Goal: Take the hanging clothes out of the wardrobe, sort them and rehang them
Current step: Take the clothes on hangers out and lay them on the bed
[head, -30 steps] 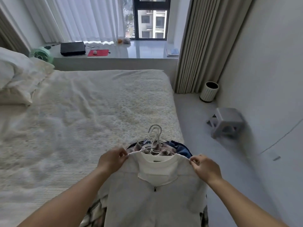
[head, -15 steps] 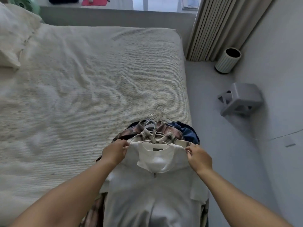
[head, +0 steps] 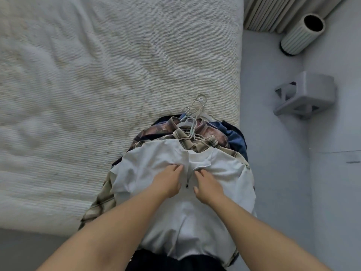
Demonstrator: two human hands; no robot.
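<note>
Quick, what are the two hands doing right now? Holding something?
Left hand: fingers pinch the white zip top just left of its zipper.
Right hand: fingers pinch the same top just right of the zipper.

Clothes pile (head: 181, 173) lies on bed (head: 97, 75); stool (head: 306, 94) right, seemingly tipped.

White top (head: 166, 167): smooth matt cloth, small dark zip pull at centre. Plaid shirts (head: 205, 145) beneath, toward 12 o'clock: soft woven cloth. Hangers (head: 195, 116): thin, pale, slightly glossy. Bedspread (head: 97, 75), 10 o'clock: rough ribbed cloth, matt. Bin (head: 300, 36), 1 o'clock: ribbed, matt. Stool (head: 306, 92), 2 o'clock: smooth grey plastic.
</note>
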